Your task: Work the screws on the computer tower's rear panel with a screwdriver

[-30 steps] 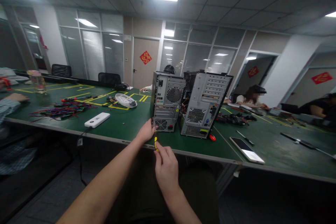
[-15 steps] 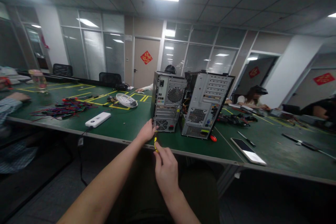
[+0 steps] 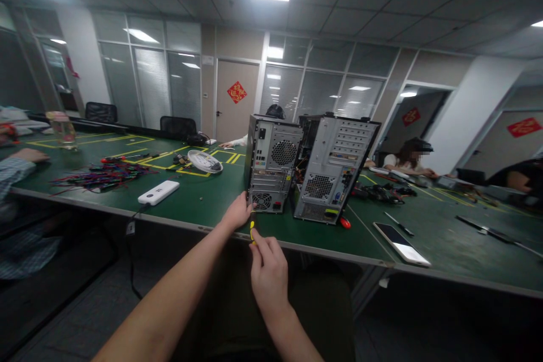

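Observation:
My right hand (image 3: pixel 270 266) is closed round the yellow-and-black handle of a screwdriver (image 3: pixel 252 225). The screwdriver points up and away, its tip at the lower left corner of a grey computer tower (image 3: pixel 274 178) standing upright with its back panel facing me. At that same corner, my left hand (image 3: pixel 238 212) is closed beside the tip and touches the case edge. What its fingers pinch there is hidden. Just right of this tower, a second computer tower (image 3: pixel 328 175) stands slightly turned, its rear slots and ports showing.
The green table (image 3: pixel 203 203) bears a white power strip (image 3: pixel 158 193), a pile of thin cables (image 3: pixel 106 175) and a white round frame (image 3: pixel 205 162) on the left. To the right are a phone (image 3: pixel 401 243), a pen-like tool (image 3: pixel 399 224) and black cables (image 3: pixel 382 192). Several people sit around.
The screwdriver handle has turned slightly in my right hand, its yellow marking showing differently. Both hands and the towers keep nearly the same places.

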{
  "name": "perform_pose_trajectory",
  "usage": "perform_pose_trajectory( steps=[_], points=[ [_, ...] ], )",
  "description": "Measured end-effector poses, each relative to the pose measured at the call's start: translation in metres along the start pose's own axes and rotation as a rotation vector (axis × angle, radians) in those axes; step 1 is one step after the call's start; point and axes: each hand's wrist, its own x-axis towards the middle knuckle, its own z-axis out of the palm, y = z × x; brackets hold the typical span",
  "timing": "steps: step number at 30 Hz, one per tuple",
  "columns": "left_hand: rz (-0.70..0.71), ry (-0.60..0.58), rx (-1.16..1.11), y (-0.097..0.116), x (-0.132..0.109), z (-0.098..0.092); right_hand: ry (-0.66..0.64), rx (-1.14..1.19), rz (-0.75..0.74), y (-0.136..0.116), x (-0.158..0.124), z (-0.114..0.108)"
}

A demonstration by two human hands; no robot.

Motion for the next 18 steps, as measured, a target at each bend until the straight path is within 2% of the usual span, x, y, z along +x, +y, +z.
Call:
perform_pose_trajectory(
  steps=[3,8,14,18],
  points=[
    [0.007,-0.007,0.000,0.0003,-0.0002,-0.0010,0.003,0.011,0.021,-0.0015,0.0011,-0.0003],
    [0.008,-0.005,0.001,0.0019,-0.0010,-0.0029,-0.003,0.096,0.138,0.0007,0.0014,0.0045],
    [0.015,-0.013,-0.004,0.0033,-0.0011,-0.0043,-0.001,0.024,0.022,0.0012,-0.0003,0.0026],
    [0.015,-0.007,-0.004,0.0036,-0.0012,-0.0040,0.003,0.009,0.029,-0.0003,0.0008,-0.0001]
  ],
)
